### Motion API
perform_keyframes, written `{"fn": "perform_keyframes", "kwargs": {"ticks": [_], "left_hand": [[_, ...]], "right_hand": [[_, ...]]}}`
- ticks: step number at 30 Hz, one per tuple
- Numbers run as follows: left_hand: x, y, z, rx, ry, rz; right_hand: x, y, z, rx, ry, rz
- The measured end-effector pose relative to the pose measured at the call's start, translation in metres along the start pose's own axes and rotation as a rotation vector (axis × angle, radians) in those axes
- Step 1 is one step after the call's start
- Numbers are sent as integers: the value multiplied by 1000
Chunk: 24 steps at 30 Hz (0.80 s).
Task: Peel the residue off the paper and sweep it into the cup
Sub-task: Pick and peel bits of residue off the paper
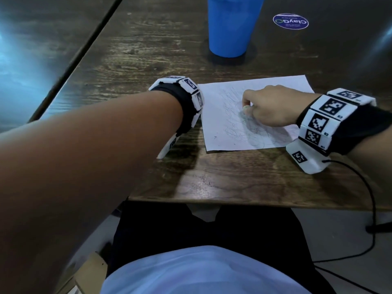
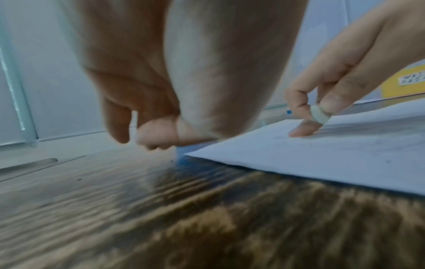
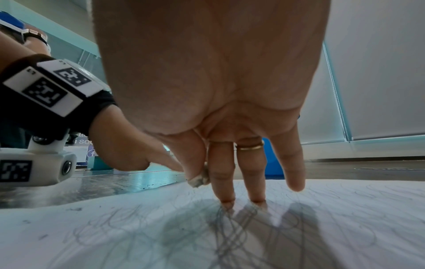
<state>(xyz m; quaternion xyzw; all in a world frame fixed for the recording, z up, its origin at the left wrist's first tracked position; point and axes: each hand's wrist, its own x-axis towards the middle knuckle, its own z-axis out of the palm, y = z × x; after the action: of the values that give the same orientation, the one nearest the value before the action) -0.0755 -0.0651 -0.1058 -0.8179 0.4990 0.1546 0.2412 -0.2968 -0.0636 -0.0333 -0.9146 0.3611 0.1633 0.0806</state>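
Observation:
A white paper (image 1: 214, 115) covered in pencil scribble lies on the dark wooden table (image 1: 233, 183). My right hand (image 1: 247, 105) rests on it and pinches a small white eraser (image 3: 200, 179) between thumb and index finger. Its middle and ring fingertips (image 3: 226, 201) touch the sheet. Small dark crumbs of residue (image 1: 215, 137) lie on the paper's near left part. My left hand (image 2: 142, 138) is at the paper's (image 2: 322, 160) far left corner, one finger touching down there. In the head view the wristband hides it. A blue cup (image 1: 230, 26) stands upright beyond the paper.
A round blue sticker (image 1: 290, 21) lies flat to the right of the cup. A black cable (image 1: 371, 198) hangs off the table's front edge at the right. A seam (image 1: 84, 47) splits the tabletop on the left. More crumbs (image 3: 149, 185) dot the table beside the paper.

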Motion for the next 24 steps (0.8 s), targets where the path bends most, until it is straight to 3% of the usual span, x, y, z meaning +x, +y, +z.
{"fn": "perform_keyframes", "kwargs": {"ticks": [2, 5, 7, 11, 13, 15, 17, 19, 22, 24], "left_hand": [[-52, -1, -6, 24, 209, 84], [-59, 12, -2, -36, 395, 287], [-55, 20, 6, 45, 314, 336], [-23, 15, 18, 131, 152, 116], [14, 12, 15, 47, 46, 12], [35, 12, 8, 25, -36, -14], [-27, 11, -5, 102, 30, 1], [-76, 13, 0, 91, 172, 145], [-113, 26, 20, 112, 291, 337], [-125, 30, 33, 208, 287, 393]], "right_hand": [[1, -1, -1, -10, -1, -1], [3, -2, -1, -35, 0, -2], [2, -2, -1, -38, 0, 3], [-1, 0, 1, -7, 2, 3], [-1, 0, 1, 0, 2, 1], [-1, -1, 0, -3, 4, -1], [0, -1, 0, -11, 5, -2], [1, -1, 0, -16, 4, -1], [1, -2, 0, -23, -2, 5], [1, -2, 0, -24, -8, 10]]}}
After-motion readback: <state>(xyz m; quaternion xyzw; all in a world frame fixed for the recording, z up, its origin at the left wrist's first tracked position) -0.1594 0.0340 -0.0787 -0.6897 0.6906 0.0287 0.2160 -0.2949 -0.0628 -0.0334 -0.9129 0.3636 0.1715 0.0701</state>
